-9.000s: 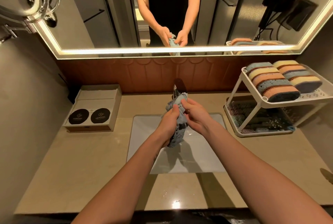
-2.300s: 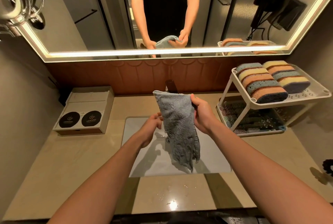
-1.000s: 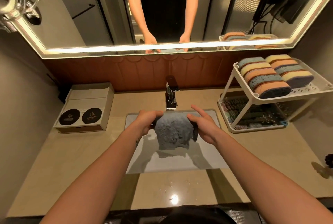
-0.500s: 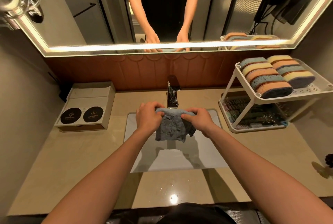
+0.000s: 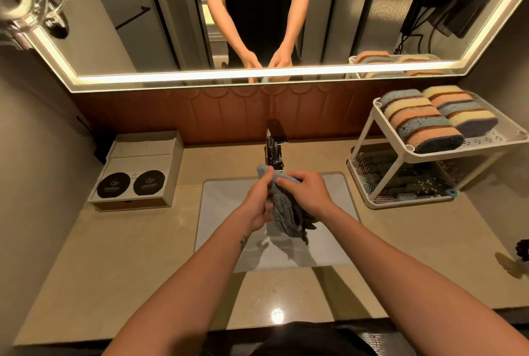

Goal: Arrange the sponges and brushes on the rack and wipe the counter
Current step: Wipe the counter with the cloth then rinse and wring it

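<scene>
A grey-blue cloth (image 5: 289,212) hangs bunched over the white sink (image 5: 223,201). My left hand (image 5: 259,202) grips its left side and my right hand (image 5: 307,194) grips its top right, both just below the faucet (image 5: 274,145). At the right stands a white two-tier rack (image 5: 423,156). Several coloured sponges (image 5: 423,119) lie in two rows on its top shelf. Brushes (image 5: 400,181) lie on the bottom shelf, partly hidden by the frame.
A beige counter (image 5: 114,255) surrounds the sink, with water drops near the front edge. A tissue box with two black round labels (image 5: 136,174) sits at the left. A dark small object (image 5: 522,249) sits at the right edge. A lit mirror hangs above.
The cloth was spread between both hands half a second ago; now my hands have come together and gathered it into a hanging bunch over the sink.
</scene>
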A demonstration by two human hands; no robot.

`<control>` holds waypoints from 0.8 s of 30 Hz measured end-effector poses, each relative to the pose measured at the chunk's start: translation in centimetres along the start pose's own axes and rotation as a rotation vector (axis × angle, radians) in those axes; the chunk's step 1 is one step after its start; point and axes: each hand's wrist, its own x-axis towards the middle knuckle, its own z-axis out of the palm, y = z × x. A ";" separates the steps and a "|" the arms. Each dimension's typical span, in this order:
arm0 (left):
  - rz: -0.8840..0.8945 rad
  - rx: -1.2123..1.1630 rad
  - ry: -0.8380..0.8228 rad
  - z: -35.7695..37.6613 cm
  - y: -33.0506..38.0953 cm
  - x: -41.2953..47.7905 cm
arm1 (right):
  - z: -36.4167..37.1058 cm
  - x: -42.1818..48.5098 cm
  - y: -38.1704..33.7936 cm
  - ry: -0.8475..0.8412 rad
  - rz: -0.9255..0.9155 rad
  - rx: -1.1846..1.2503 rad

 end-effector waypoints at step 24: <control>0.179 0.360 -0.449 -4.6 6.3 -2.6 | -2.7 1.1 -2.2 0.070 -0.014 0.224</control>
